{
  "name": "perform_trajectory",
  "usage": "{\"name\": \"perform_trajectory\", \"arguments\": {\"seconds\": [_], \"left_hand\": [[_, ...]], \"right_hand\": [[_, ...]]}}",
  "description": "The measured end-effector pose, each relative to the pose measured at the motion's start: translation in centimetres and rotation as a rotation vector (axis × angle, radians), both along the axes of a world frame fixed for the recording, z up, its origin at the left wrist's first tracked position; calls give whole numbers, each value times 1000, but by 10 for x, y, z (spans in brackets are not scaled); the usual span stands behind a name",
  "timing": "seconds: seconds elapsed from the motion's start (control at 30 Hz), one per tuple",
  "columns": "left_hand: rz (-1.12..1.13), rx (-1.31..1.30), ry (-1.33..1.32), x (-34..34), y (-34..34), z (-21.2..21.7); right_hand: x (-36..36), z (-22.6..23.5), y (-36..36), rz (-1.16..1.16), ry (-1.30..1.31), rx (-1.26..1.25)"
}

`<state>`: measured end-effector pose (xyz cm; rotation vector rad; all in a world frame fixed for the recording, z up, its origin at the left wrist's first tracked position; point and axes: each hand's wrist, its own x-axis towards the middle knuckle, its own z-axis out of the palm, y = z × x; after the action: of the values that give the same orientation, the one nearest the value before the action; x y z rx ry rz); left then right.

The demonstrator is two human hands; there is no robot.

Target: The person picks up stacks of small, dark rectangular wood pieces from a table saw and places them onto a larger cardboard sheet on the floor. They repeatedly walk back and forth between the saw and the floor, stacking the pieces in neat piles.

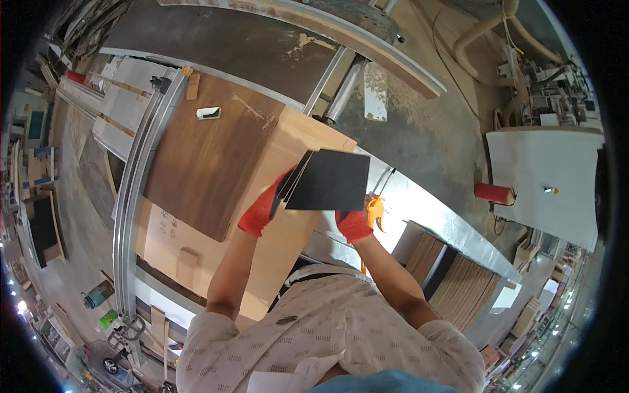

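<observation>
A small stack of black panels (331, 180) with thin pale edges is held up in front of my body. My left hand (262, 208), in a red glove with dark fingers, grips the stack along its left side. At the stack's near right corner is my red-gloved right hand (354, 224), its fingers mostly hidden behind the panels. Right beside that hand is an orange air blow gun (375, 211); whether the hand touches it I cannot tell. Below the stack lies a pale wooden board (278, 203), partly under a brown wood-grain panel (203, 147).
A metal rail (134, 170) runs along the left of the bench. To the right, a shiny metal table edge (452, 223) slopes away, with stacked brown boards (452, 288) beside it. A white machine cabinet (544, 183) with a red cylinder (495, 194) stands farther right.
</observation>
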<state>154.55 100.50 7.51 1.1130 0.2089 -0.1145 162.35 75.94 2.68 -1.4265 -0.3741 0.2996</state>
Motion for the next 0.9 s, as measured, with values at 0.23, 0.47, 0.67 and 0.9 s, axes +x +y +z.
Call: {"name": "perform_trajectory", "arguments": {"seconds": [0.23,0.47,0.67,0.9], "left_hand": [[-40,-12,59,-72,-5,-9],[47,134,65,-46,30,23],[8,151,423,21,9,108],[30,92,372,34,-7,101]], "right_hand": [[-55,6,23,-165,545,419],[-19,11,1,-98,720,174],[12,86,28,-42,777,286],[2,75,57,-76,816,554]]}}
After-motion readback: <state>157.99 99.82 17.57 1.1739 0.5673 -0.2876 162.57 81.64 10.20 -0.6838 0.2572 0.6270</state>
